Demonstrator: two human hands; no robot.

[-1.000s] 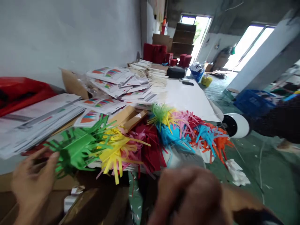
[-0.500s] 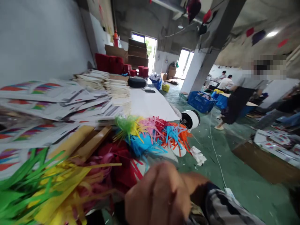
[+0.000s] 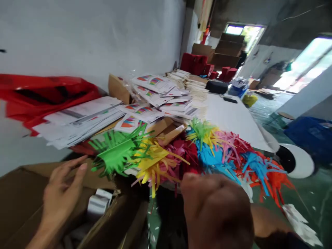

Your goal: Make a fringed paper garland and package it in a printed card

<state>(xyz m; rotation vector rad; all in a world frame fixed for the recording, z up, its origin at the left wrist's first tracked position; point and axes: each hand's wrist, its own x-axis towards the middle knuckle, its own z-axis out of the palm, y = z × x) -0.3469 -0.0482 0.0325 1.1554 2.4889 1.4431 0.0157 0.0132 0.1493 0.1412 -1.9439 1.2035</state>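
My left hand (image 3: 63,188) is over an open cardboard box (image 3: 28,173), its fingers apart and nothing between them. Its fingertips come near a bundle of green fringed paper (image 3: 118,155). My right hand (image 3: 218,207) is closed and blurred, close to the camera; whatever may be in it is hidden. Beyond it lie fringed paper bundles in yellow (image 3: 153,160), dark red (image 3: 188,155), blue (image 3: 215,157) and orange (image 3: 272,176). A small white packet (image 3: 100,204) sits inside the box.
Printed white packets (image 3: 153,84) are heaped along the wall, with a stack of white sheets (image 3: 85,119) and a red bag (image 3: 49,97) to their left. A white table (image 3: 230,114) stretches away. A white and black round object (image 3: 298,160) stands at the right.
The view has swung left, bringing the box, the red bag and my left hand into sight. My right hand stays closed at the bottom of the view.
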